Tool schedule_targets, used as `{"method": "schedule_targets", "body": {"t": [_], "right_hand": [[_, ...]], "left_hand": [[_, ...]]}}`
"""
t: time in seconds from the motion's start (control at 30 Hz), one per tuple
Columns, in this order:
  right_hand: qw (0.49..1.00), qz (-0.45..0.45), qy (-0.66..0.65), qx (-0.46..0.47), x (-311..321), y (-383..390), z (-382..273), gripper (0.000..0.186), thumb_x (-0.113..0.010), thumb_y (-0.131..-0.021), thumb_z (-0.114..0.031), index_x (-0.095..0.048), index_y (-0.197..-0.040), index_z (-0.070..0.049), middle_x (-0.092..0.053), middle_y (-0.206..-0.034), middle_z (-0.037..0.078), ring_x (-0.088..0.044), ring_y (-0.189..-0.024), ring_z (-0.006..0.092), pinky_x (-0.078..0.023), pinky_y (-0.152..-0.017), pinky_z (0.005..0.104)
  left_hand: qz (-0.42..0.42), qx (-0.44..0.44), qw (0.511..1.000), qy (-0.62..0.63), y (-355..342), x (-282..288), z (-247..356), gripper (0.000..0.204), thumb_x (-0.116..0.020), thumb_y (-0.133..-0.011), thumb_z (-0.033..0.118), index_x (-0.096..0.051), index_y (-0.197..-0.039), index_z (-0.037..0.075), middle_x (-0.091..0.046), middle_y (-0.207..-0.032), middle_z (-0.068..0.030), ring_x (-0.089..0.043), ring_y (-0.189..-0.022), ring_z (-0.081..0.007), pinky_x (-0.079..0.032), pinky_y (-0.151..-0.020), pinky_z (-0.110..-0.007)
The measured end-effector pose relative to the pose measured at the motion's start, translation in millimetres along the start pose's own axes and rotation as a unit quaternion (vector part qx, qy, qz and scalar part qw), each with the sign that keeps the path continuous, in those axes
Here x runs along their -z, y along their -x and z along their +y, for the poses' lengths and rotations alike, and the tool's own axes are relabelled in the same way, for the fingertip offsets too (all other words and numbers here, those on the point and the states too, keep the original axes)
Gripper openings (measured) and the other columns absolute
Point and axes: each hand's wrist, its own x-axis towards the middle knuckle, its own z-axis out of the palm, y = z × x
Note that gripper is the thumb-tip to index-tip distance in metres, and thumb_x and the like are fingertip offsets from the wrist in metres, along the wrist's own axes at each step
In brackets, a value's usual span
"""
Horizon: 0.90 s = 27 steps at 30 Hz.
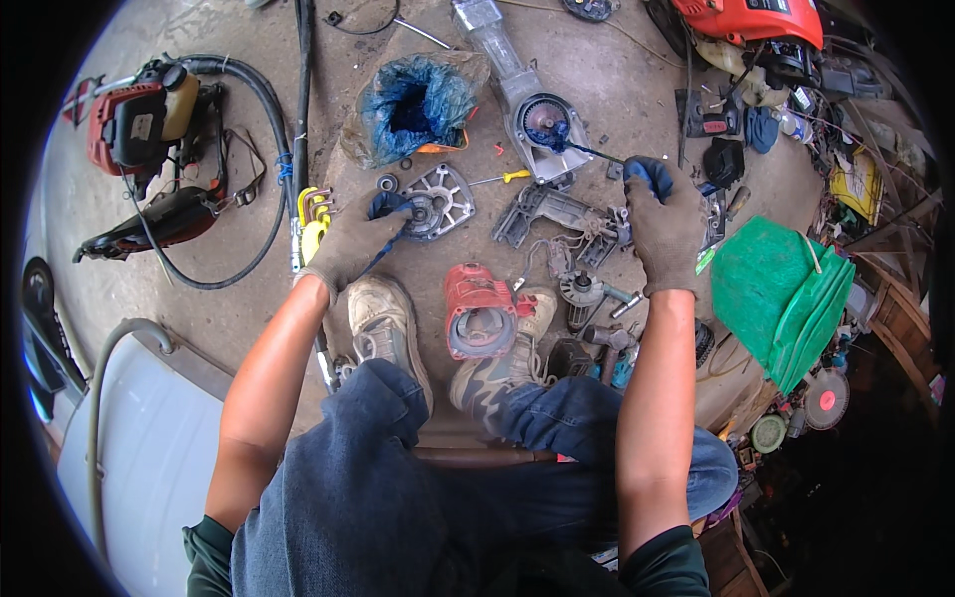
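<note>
My gloved right hand (pixel 657 219) is closed on a thin dark rod (pixel 592 149), whose tip carries blue grease into the gear (pixel 545 117) of a grey metal housing (pixel 535 159). My gloved left hand (pixel 358 239), fingertips stained blue, is closed beside a round, ribbed grey cover plate (pixel 448 199); whatever it grips is hard to make out. A crumpled plastic bag (pixel 366 134) with blue grease stands left of the housing. A red casing (pixel 468 328) lies between my shoes.
Red engine machine (pixel 124 129) and hoses at left, yellow hex-key set (pixel 313 229) beside my left wrist, grey tool parts (pixel 527 214) and an armature (pixel 582 294) between my hands. Green folded sheets (pixel 766 298), a red machine (pixel 746 25) and clutter at right.
</note>
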Motion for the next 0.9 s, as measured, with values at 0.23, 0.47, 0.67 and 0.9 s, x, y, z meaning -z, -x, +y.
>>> {"method": "schedule_targets", "body": {"t": [0.23, 0.47, 0.67, 0.9], "right_hand": [[0.998, 0.017, 0.047, 0.043, 0, -7, 7, 0.025, -0.071, -0.090, -0.018, -0.076, -0.110, -0.003, -0.077, -0.098, 0.017, -0.074, -0.087, 0.0246, -0.055, -0.082, 0.0354], [0.996, 0.019, 0.034, 0.075, 1, -12, 8, 0.023, -0.073, -0.090, -0.020, -0.077, -0.106, -0.004, -0.075, -0.102, 0.018, -0.074, -0.094, 0.0300, -0.055, -0.086, 0.0375], [0.995, 0.028, 0.069, 0.062, -4, -10, 7, 0.025, -0.072, -0.092, -0.024, -0.077, -0.107, -0.005, -0.074, -0.105, 0.017, -0.072, -0.098, 0.0299, -0.054, -0.089, 0.0378], [0.992, 0.040, 0.055, 0.102, -9, -7, 9, 0.023, -0.070, -0.087, -0.021, -0.075, -0.105, -0.006, -0.072, -0.101, 0.019, -0.070, -0.093, 0.0359, -0.054, -0.084, 0.0427]], "left_hand": [[0.033, -0.015, 0.999, 0.017, 2, -1, 2, 0.039, -0.068, -0.097, 0.029, -0.065, -0.125, 0.002, -0.071, -0.102, -0.0099, -0.065, -0.092, -0.0162, -0.051, -0.084, -0.030], [0.079, -0.054, 0.992, 0.088, 2, 6, 1, 0.029, -0.069, -0.097, 0.023, -0.069, -0.118, 0.003, -0.070, -0.093, -0.0017, -0.061, -0.080, -0.0078, -0.051, -0.070, -0.025], [0.093, -0.052, 0.988, 0.115, 1, 7, 4, 0.031, -0.071, -0.096, 0.024, -0.070, -0.119, 0.004, -0.071, -0.093, -0.0007, -0.061, -0.078, -0.0063, -0.052, -0.067, -0.024], [0.084, -0.042, 0.991, 0.095, 4, 5, 8, 0.031, -0.071, -0.096, 0.025, -0.070, -0.118, 0.003, -0.071, -0.093, -0.0011, -0.061, -0.078, -0.0071, -0.051, -0.068, -0.024]]}}
